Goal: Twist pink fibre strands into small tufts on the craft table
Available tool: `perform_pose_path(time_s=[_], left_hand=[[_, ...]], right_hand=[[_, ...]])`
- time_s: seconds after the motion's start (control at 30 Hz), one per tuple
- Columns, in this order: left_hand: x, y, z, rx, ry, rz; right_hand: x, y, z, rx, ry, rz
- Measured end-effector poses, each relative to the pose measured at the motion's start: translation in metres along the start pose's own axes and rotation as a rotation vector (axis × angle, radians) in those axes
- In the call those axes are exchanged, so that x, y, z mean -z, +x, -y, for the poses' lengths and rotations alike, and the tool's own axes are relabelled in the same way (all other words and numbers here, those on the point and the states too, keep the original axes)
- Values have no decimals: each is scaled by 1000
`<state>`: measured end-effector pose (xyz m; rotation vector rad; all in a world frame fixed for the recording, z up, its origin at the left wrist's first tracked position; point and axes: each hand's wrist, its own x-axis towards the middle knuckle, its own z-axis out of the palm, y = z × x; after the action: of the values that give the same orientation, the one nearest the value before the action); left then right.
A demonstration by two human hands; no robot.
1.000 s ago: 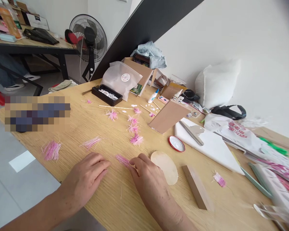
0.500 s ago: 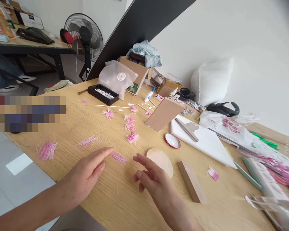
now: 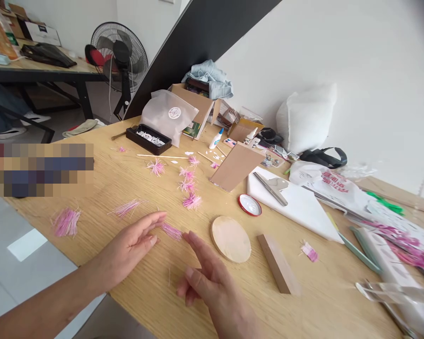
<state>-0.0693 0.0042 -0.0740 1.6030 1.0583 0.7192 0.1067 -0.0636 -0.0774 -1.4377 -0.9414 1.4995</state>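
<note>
My left hand (image 3: 131,249) is open above the near part of the table, fingers stretched and thumb apart, with nothing in it. Just past its fingertips lies a small bundle of pink-purple strands (image 3: 172,231). On the other side of that bundle is my right hand (image 3: 212,278), also open, its index finger extended toward the strands and the other fingers loosely bent. Whether either hand touches the bundle I cannot tell. A pale round wooden disc (image 3: 231,239) lies to the right. Beyond are a looser bunch (image 3: 127,207) and several fluffy pink tufts (image 3: 191,201).
Right of the disc lies a brown rectangular block (image 3: 274,263). Farther back are a red-rimmed lid (image 3: 249,205), a leaning brown board (image 3: 236,165), a glue bottle (image 3: 216,139) and a black tray (image 3: 149,139). A thicker pink bunch (image 3: 66,222) sits near the left edge.
My right hand has moved left and down, closer to the pink-purple bundle, and the round disc is now fully uncovered. My left hand has spread slightly. The view has shifted a little.
</note>
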Motion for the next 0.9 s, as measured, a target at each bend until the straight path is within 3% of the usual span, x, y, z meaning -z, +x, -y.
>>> perform_pose_path(time_s=[0.4, 0.67, 0.8, 0.9], left_hand=[[1, 0, -5, 50, -97, 21], [4, -5, -6, 143, -225, -5], [12, -19, -8, 11, -30, -130], [16, -32, -12, -162, 185, -32]], right_hand=[[2, -2, 2, -50, 38, -15], [7, -9, 16, -72, -20, 73], [26, -3, 12, 132, -270, -43], [37, 7, 21, 411, -649, -71]])
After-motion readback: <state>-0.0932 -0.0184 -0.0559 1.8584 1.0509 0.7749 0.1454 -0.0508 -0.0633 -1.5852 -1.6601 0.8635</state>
